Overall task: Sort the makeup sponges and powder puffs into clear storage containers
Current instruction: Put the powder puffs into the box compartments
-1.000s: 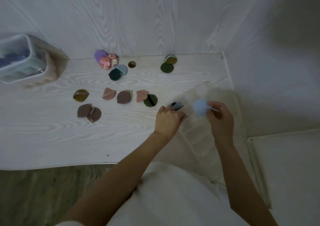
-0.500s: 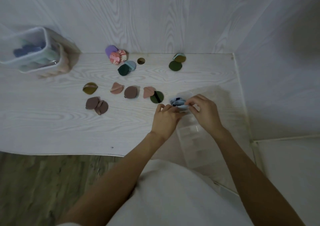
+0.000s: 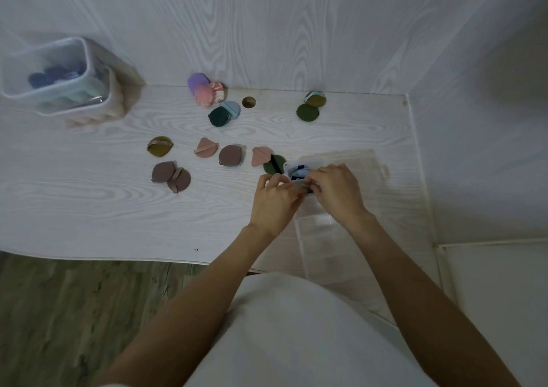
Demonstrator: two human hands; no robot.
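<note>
White wood-grain table [image 3: 89,197] — blue powder puffs [image 3: 298,173] in clear organizer [image 3: 350,161], just beyond both hands' pinching grip on its divider.

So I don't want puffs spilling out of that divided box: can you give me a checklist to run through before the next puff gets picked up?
1. Light blue puff inside the end compartment of the divided box: ok.
2. It lies flat, clear of the divider: cannot tell, fingers cover it.
3. Left hand free: not ok, at the box edge.
4. Right hand free: not ok, fingers curled at the compartment.
5. Next puff within reach: ok, dark green puff lies beside the box.
6. Empty compartments left: ok.
</note>
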